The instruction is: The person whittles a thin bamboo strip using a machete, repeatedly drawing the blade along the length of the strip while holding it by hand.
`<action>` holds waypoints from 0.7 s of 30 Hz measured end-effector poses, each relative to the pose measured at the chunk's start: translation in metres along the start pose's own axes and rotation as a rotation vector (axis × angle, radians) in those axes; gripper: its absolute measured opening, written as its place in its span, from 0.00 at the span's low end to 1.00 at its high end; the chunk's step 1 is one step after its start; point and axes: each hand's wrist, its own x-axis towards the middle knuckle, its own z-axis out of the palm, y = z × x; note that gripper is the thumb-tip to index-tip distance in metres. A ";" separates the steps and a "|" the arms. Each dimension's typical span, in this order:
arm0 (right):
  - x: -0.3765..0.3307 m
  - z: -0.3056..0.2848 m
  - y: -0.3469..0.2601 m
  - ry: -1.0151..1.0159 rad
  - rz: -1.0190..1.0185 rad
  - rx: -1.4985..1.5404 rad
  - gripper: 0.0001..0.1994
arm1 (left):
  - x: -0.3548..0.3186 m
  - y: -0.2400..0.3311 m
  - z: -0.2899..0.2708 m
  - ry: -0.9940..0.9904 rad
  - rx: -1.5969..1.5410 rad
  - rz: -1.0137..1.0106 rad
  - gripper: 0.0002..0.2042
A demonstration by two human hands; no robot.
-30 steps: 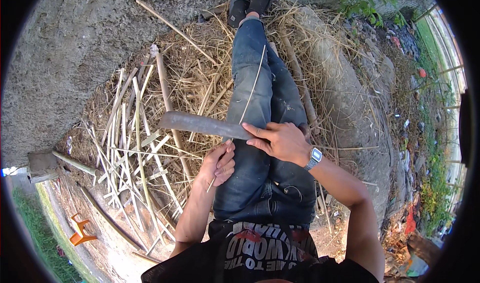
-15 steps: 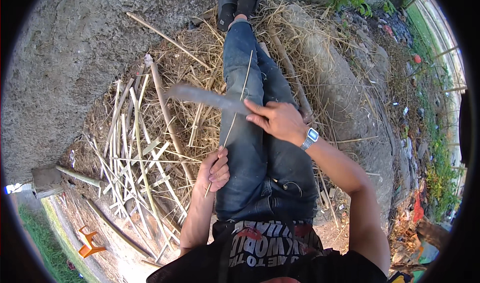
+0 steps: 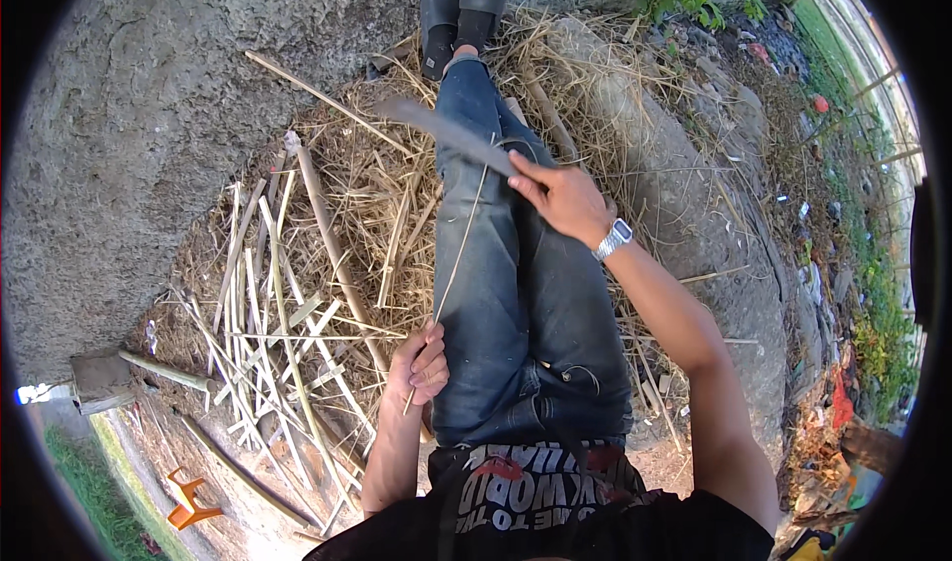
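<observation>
My left hand [image 3: 417, 366] is closed around the lower end of a thin wooden stick [image 3: 459, 263], beside my thigh. The stick slants up over my jeans toward my knees. My right hand [image 3: 565, 199] grips a broad, dark knife [image 3: 446, 132] whose blade points up and to the left, smeared by motion. The blade crosses the stick near its far end; whether they touch I cannot tell. The knife's handle is mostly hidden in my right hand, and a watch sits on that wrist.
A heap of split bamboo strips [image 3: 268, 353] lies to my left, beside a thicker pole [image 3: 332, 234]. Straw and shavings [image 3: 382, 184] surround my outstretched legs. A rough grey wall [image 3: 198, 95] stands at upper left, a large stone [image 3: 684, 194] at right. An orange object [image 3: 190, 506] lies lower left.
My right hand and the knife have moved up and away along the stick, toward its far end. My left hand keeps its hold on the stick, nearly in place.
</observation>
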 end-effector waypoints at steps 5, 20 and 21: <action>0.041 0.004 0.074 0.305 0.180 0.116 0.24 | -0.018 0.004 -0.010 0.010 0.073 0.023 0.12; -0.023 -0.072 -0.086 0.184 0.260 1.150 0.35 | 0.078 -0.065 0.089 0.162 1.207 0.584 0.18; -0.022 -0.073 -0.087 0.212 0.243 1.135 0.35 | 0.080 -0.069 0.091 0.156 1.209 0.586 0.18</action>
